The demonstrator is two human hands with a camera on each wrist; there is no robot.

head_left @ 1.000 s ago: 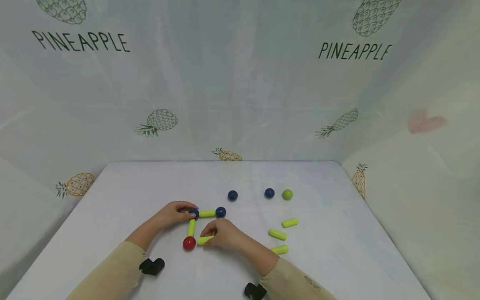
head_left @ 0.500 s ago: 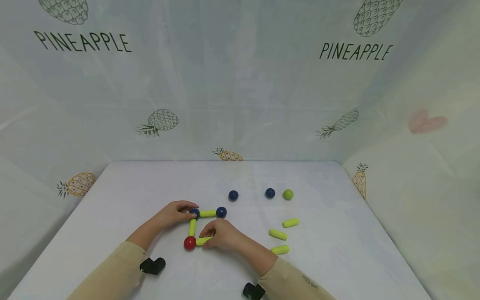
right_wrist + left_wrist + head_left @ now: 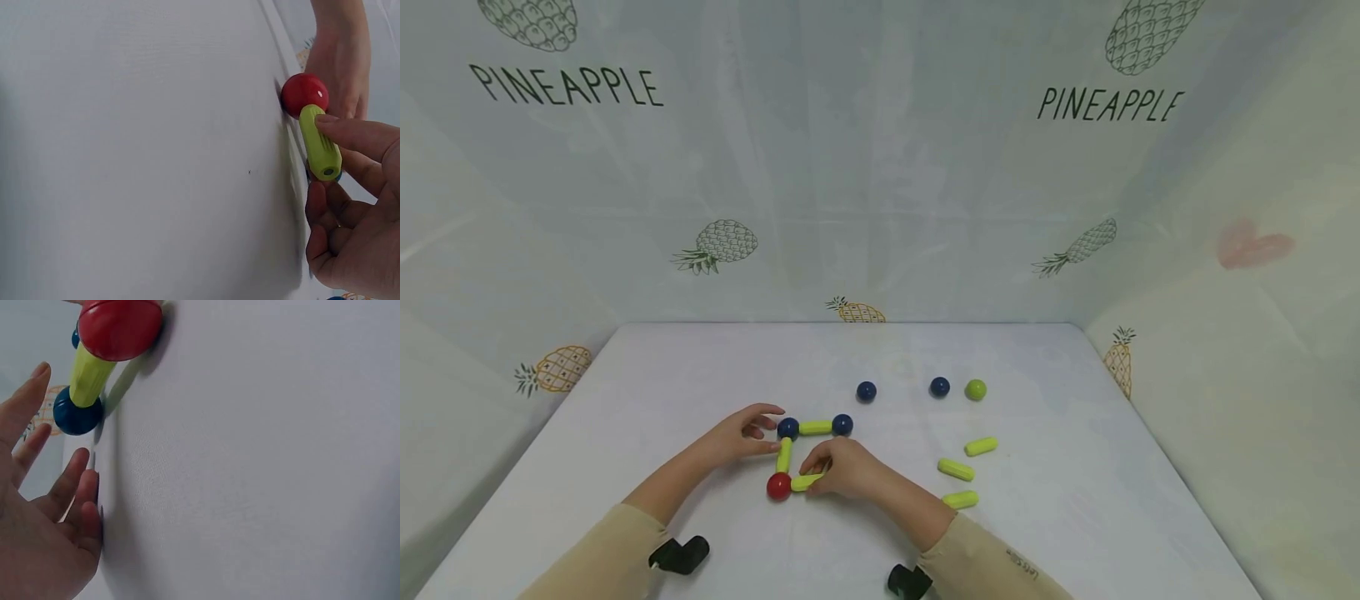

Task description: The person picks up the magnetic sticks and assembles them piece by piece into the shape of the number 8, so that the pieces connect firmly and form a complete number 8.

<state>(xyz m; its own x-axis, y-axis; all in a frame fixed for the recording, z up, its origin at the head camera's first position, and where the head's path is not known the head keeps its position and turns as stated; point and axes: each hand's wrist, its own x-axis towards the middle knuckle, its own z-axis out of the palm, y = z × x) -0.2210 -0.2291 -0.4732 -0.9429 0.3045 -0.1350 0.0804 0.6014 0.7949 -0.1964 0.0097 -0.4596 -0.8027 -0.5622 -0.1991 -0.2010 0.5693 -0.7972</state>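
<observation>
A linked chain lies on the white table: a dark blue ball [image 3: 842,425], a yellow-green rod [image 3: 816,427], a second blue ball [image 3: 787,428], another rod [image 3: 784,456] and a red ball [image 3: 778,487]. My right hand [image 3: 850,471] pinches a yellow-green rod [image 3: 320,144] between thumb and fingers, one end against the red ball. The rod's free end shows a small dark round centre. My left hand [image 3: 741,435] is just left of the corner blue ball [image 3: 77,412], fingers spread around it and holding nothing.
Two blue balls [image 3: 867,392] and a green ball [image 3: 976,389] lie toward the back of the table. Several loose yellow-green rods [image 3: 956,469] are to the right of my right hand. A pineapple-print cloth [image 3: 880,167] hangs behind and at the sides.
The right-hand rod has moved left until it meets the red ball. My left hand has let go of the corner blue ball and drawn back to the left, fingers opening.
</observation>
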